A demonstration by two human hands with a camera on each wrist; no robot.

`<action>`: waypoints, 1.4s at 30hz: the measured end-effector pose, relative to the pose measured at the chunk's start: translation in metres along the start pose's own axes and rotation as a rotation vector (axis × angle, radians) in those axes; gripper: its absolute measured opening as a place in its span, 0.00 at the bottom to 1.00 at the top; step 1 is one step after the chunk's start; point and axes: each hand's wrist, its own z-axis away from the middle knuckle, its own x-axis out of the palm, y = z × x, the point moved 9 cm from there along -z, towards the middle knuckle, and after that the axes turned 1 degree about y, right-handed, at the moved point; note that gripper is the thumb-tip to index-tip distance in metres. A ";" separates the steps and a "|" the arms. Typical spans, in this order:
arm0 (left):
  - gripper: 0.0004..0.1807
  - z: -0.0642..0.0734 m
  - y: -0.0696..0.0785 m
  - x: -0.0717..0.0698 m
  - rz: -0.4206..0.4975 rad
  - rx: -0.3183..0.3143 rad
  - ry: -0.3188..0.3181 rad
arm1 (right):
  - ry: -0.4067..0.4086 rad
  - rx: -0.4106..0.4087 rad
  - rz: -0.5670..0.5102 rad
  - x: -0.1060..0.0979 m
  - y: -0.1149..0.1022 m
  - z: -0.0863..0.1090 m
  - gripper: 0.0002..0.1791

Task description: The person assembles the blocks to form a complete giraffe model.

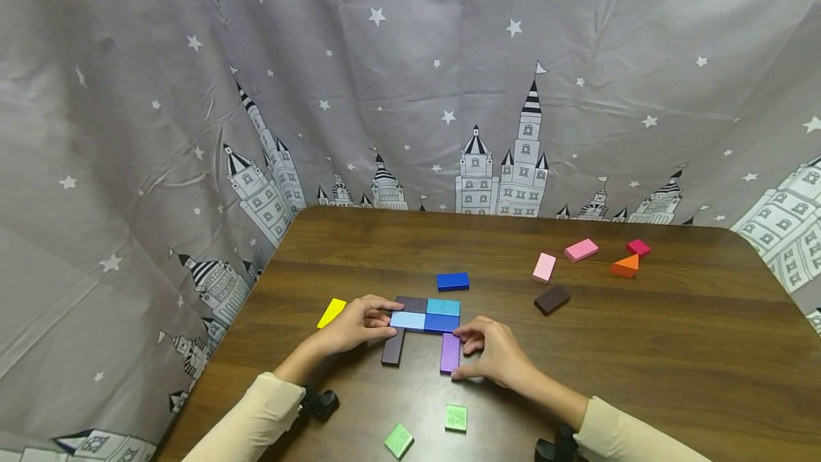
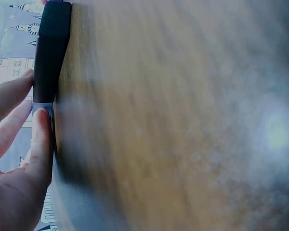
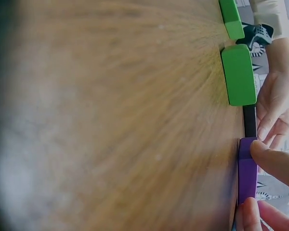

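Observation:
My right hand (image 1: 500, 355) pinches a purple block (image 1: 450, 353) lengthwise, thumb at its near end and index finger at its far end; the right wrist view also shows this purple block (image 3: 247, 168). The purple block stands below a dark blue block (image 1: 442, 323). To the left, my left hand (image 1: 355, 323) grips the left end of a light blue block (image 1: 408, 321), its thumb at the near corner and index finger on a dark block (image 1: 412, 304) behind. A teal block (image 1: 444, 306) completes the flat cluster. Another dark block (image 1: 393, 348) extends toward me below the left thumb.
Behind the cluster lies a blue block (image 1: 452, 281). A yellow piece (image 1: 331, 312) sits beside the left hand, two green blocks (image 1: 456, 418) nearer me. Pink blocks (image 1: 581, 250), a red block (image 1: 638, 247), an orange triangle (image 1: 625, 266) and a dark block (image 1: 552, 300) lie back right.

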 end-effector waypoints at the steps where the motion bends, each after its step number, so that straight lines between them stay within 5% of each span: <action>1: 0.25 0.000 0.000 0.000 -0.001 0.000 0.000 | 0.000 0.002 -0.001 0.000 0.000 0.000 0.31; 27: 0.25 0.002 0.000 0.000 0.000 0.001 -0.001 | 0.007 -0.013 0.013 0.003 -0.001 -0.003 0.29; 42: 0.25 0.000 0.000 -0.001 0.004 -0.004 -0.003 | -0.006 -0.007 -0.093 -0.004 -0.005 -0.006 0.23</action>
